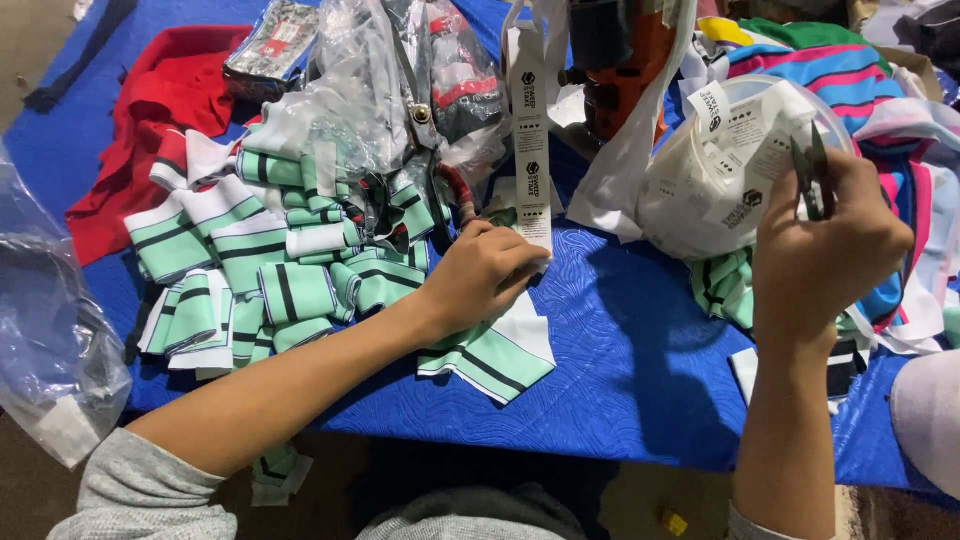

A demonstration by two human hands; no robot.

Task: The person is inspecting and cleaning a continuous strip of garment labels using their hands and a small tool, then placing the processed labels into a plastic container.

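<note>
left hand (485, 275) closed in a grip on the lower end of a white label strip (530, 140) — the strip runs up from the fingers, above a mint striped fabric piece (490, 355) on the blue surface (620, 340). right hand (825, 250) grips small thread snips (812, 175) — blades upward, beside a label roll (725, 165).

Between my left hand (480, 275) and right hand (825, 245) lies 1 open stretch of blue cloth (630, 340). A heap of green striped pieces (270, 260) crowds my left, the white tub (715, 175) and label strip (530, 130) block ahead.
</note>
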